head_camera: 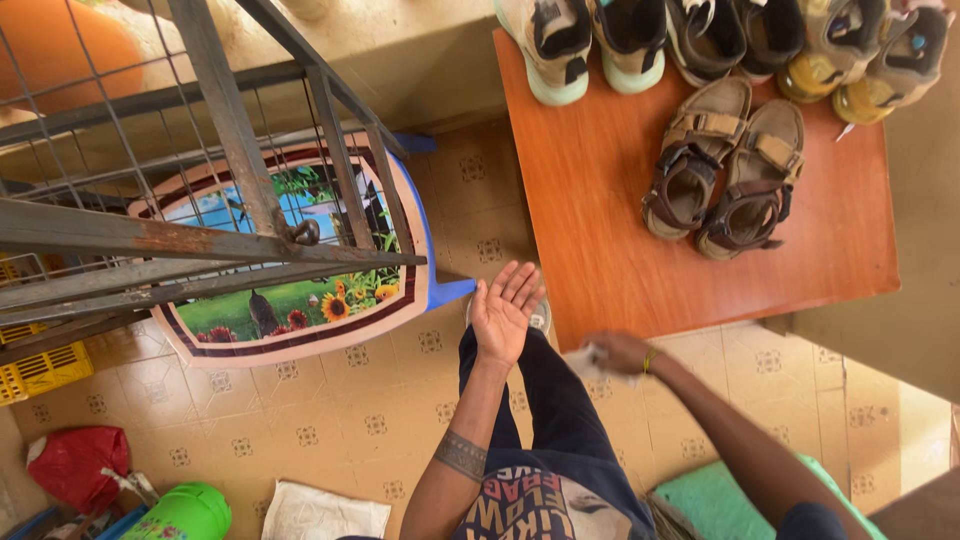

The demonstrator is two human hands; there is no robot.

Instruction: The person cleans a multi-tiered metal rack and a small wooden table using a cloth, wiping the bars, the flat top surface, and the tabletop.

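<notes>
My left hand (504,312) is held palm up with its fingers spread, just off the near left corner of the orange-brown wooden table (590,230), and holds nothing. A small round pale thing (541,318) shows just behind its fingers. My right hand (617,353) is at the table's near edge, closed on a small white cloth or paper (585,362). On the table lie a pair of brown strap sandals (722,170), and several shoes (720,40) stand in a row along the far edge.
A rusty metal grille (200,240) juts out at the left over a plastic chair with a flower picture (300,300). On the tiled floor are a yellow crate (40,370), a red bag (70,462), a green container (190,512), a white cloth (325,512) and a green cushion (720,505).
</notes>
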